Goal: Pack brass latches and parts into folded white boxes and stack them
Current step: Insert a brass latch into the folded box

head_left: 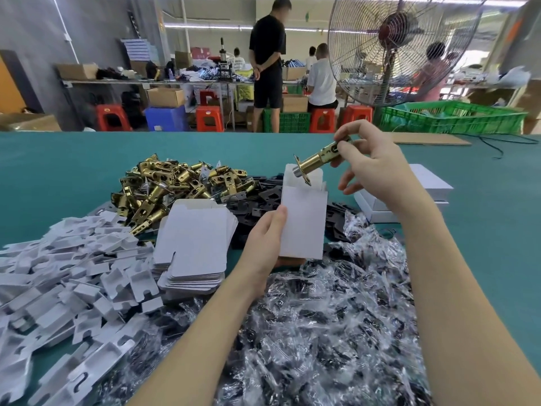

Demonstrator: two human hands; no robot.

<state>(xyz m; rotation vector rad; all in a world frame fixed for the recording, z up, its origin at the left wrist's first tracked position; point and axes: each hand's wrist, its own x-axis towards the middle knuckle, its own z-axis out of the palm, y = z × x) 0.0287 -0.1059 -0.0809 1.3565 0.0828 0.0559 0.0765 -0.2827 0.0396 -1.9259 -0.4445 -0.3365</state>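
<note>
My left hand [265,238] grips an upright white box [304,218] with its top flaps open. My right hand [371,168] pinches a brass latch [317,159] by its rear end, tilted with its faceplate and silver bolt down at the box's open mouth. A heap of loose brass latches [172,183] lies behind on the green table [58,171]. Flat white box blanks [194,244] sit stacked left of my left hand. Closed white boxes [427,186] are stacked at the right, partly hidden by my right hand.
White card inserts [58,288] are piled at the left. Clear bags of dark parts [322,332] cover the near table, and black plates [263,200] lie behind the box. A large fan [392,48], green crates [450,117] and several people are beyond the table.
</note>
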